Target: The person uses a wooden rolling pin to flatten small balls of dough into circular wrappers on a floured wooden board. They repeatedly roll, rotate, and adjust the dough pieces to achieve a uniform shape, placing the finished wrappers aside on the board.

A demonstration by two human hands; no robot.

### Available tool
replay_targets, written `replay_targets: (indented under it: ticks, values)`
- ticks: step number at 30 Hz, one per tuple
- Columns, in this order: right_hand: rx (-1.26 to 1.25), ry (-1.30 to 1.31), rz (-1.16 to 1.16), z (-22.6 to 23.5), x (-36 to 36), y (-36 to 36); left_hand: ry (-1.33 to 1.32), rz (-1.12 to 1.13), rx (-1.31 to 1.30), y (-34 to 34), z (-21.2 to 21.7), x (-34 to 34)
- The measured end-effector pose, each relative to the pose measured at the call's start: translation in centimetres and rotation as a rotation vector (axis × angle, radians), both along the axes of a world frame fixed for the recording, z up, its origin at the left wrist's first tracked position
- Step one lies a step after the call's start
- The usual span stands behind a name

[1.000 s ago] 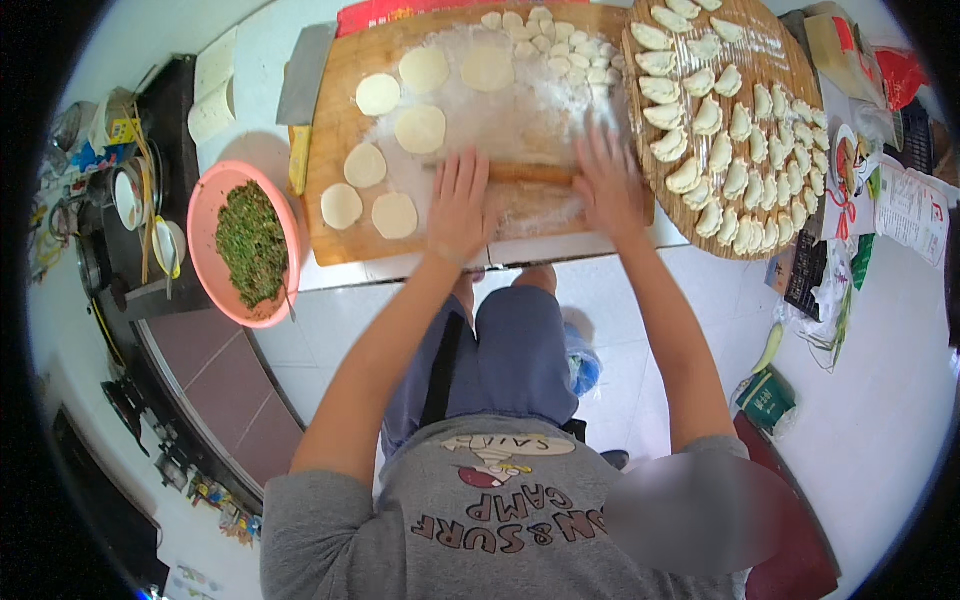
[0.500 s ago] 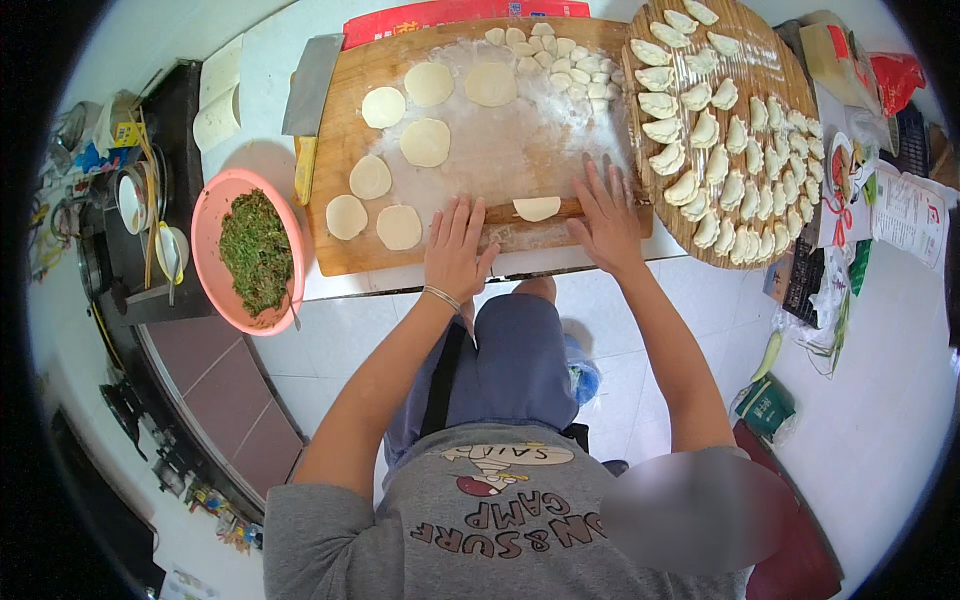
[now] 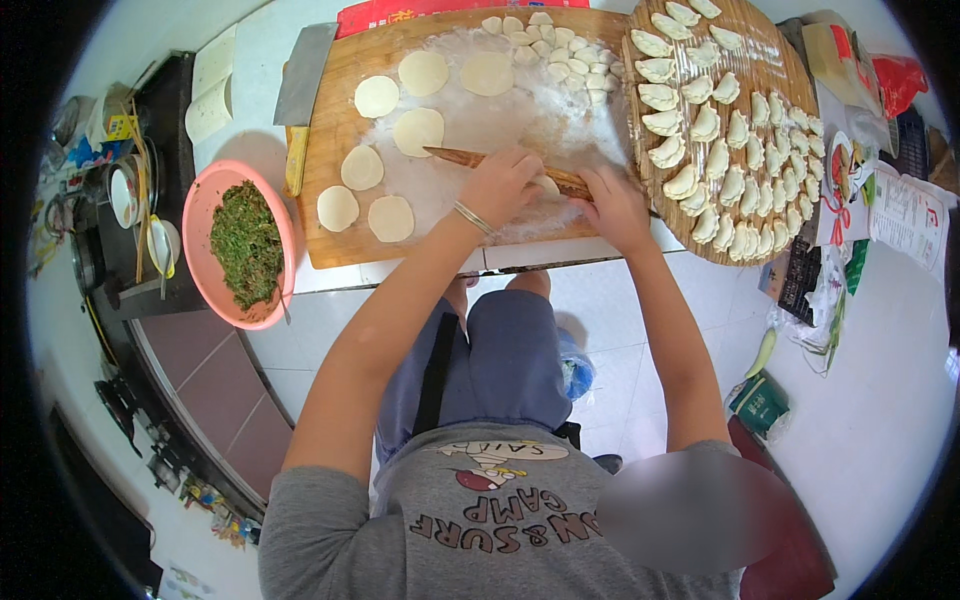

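A tapered wooden rolling pin (image 3: 455,156) lies slanted across the floured wooden board (image 3: 335,105). My right hand (image 3: 617,207) is closed around its right end. My left hand (image 3: 503,188) is curled low beside the middle of the pin, its fingers closed at a pale dough wrapper (image 3: 546,185). That wrapper is partly hidden by my left hand and the pin. Several rolled round wrappers (image 3: 391,218) lie on the board's left half. Small dough pieces (image 3: 578,66) are clustered in flour at the back right.
A round tray (image 3: 690,235) full of shaped dumplings overlaps the board's right side. A pink bowl (image 3: 197,235) of green filling with a spoon stands left. Between them and the back lies a cleaver (image 3: 305,75) with a yellow handle. A dark counter with dishes is farther left.
Both hands were flat on the pin's ends; now they are closed and nearer each other. The pin has turned from level to slanted, its left end farther away.
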State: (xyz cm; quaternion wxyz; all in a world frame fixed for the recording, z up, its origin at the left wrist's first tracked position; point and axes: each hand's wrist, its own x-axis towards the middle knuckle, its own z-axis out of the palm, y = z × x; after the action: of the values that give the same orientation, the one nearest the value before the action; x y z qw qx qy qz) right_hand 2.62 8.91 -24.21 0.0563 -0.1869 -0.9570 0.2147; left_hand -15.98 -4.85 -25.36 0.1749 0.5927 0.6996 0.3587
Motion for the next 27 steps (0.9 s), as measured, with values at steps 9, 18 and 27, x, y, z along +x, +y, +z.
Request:
replay_targets:
  ticks: [9,18,27]
  values:
    - [-0.793,0.074,-0.353,-0.7,2.0,-1.2,-0.161,-0.129,0.042,-0.7,4.0,1.0]
    - [-0.234,0.122,-0.330,-1.1,2.8,-0.4,-0.059,0.438,-0.132,-3.3,-1.3,-0.6]
    - [0.205,0.002,-0.023,-1.8,-0.8,-1.5,0.361,0.291,-0.331,-6.8,-2.1,0.0]
